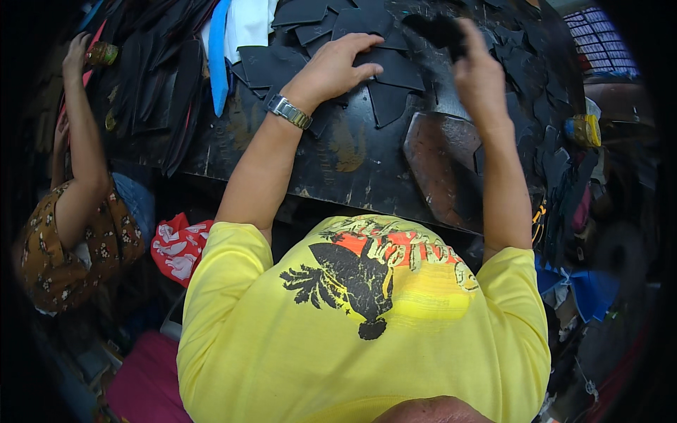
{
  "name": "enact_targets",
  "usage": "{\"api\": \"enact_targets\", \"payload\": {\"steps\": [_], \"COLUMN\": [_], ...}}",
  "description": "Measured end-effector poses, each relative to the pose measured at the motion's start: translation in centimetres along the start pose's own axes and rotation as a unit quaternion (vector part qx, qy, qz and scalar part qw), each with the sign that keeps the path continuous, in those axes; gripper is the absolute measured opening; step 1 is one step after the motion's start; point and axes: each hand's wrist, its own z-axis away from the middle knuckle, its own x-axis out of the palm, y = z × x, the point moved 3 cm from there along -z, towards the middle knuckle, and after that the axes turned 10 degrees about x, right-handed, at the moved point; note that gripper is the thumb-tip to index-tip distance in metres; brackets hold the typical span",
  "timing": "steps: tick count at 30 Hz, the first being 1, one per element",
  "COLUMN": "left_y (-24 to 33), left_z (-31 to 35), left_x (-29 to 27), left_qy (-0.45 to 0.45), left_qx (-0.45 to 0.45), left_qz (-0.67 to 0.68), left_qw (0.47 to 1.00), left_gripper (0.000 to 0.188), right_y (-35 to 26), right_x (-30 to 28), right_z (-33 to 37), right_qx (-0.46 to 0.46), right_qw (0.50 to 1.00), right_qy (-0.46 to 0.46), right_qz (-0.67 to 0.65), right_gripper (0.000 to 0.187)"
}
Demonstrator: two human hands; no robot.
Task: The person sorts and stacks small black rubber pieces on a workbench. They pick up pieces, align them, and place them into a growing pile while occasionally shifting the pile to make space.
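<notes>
My left hand [337, 69], with a metal watch [289, 111] on its wrist, reaches over a spread of flat black cut pieces [395, 69] on the dark table. Its fingers are apart and rest on or just above the pieces; nothing is held. Farther right, my right hand [481, 79] is smeared by motion. At its fingertips is a dark, floppy-looking black piece [434, 29], also blurred, so its exact shape and material cannot be made out. Below that hand lies a shiny brown board [441, 151] with angled edges.
Long black strips [151, 92] are heaped at the left, near a blue strip [219, 56] and white sheets [243, 28]. More black pieces [518, 77] and a yellow-labelled container [583, 131] line the right. A co-worker's arm [83, 134] reaches in at far left.
</notes>
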Motion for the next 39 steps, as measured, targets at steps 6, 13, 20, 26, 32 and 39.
{"api": "enact_targets", "payload": {"steps": [6, 13, 20, 26, 32, 39], "left_y": [-0.1, -0.1, -1.2, -2.1, -2.8, -3.0], "left_z": [0.0, 0.0, 1.6, 1.7, 1.3, 1.4], "left_x": [-1.0, -4.8, -7.9, -6.3, -5.0, -4.1], "left_qy": [-0.018, 0.118, 0.115, 0.076, 0.099, 0.053], "left_qx": [-0.045, -0.079, -0.060, -0.105, -0.099, -0.087], "left_qz": [0.085, 0.180, -0.170, -0.184, -0.213, -0.265], "left_qw": [0.995, 0.973, 0.977, 0.974, 0.967, 0.959], "left_gripper": [0.041, 0.037, 0.070, 0.080, 0.077, 0.090], "right_y": [-0.1, -2.3, -1.6, -1.2, -1.1, -1.0], "right_x": [-5.1, -2.4, 1.7, 7.2, 8.8, 10.1], "right_z": [3.5, 7.1, 1.0, -4.1, -6.7, -7.9], "right_qx": [0.091, -0.004, -0.004, 0.061, 0.163, 0.222], "right_qw": [0.811, 0.953, 0.982, 0.952, 0.894, 0.843], "right_qy": [-0.351, -0.304, -0.173, -0.187, -0.151, -0.226], "right_qz": [-0.460, -0.012, -0.077, -0.236, -0.389, -0.435], "right_gripper": [0.067, 0.076, 0.077, 0.076, 0.077, 0.075]}}
